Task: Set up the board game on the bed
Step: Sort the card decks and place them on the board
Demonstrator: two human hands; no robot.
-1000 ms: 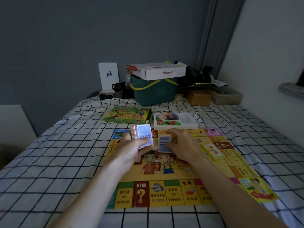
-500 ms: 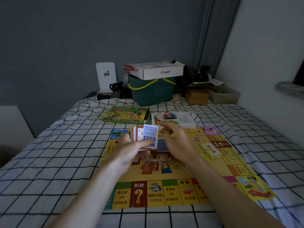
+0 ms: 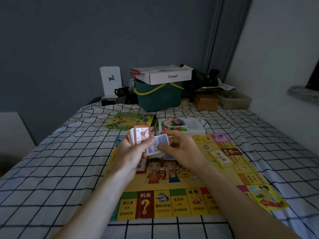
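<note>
The yellow game board [image 3: 174, 202] lies flat on the checked bedspread. Above its middle my left hand [image 3: 133, 152] grips a stack of cards [image 3: 138, 138], an orange-framed card facing me. My right hand [image 3: 181, 149] pinches a single bluish card [image 3: 158, 146] right beside the stack. A small pile of yellow cards [image 3: 221, 157] rests on the board's right side. Behind the board sit the green game box [image 3: 131, 121] and a white tray [image 3: 195, 130] with colourful pieces.
At the head of the bed stand a teal basket [image 3: 158, 97] with a white carton [image 3: 165, 75] on top, a brown box [image 3: 205, 101] and a white sign with a deer [image 3: 111, 81]. A wall runs along the right.
The top card of the stack is now orange-framed instead of blue. My right hand has drawn a bluish card off to the right of the stack, and both hands have risen slightly.
</note>
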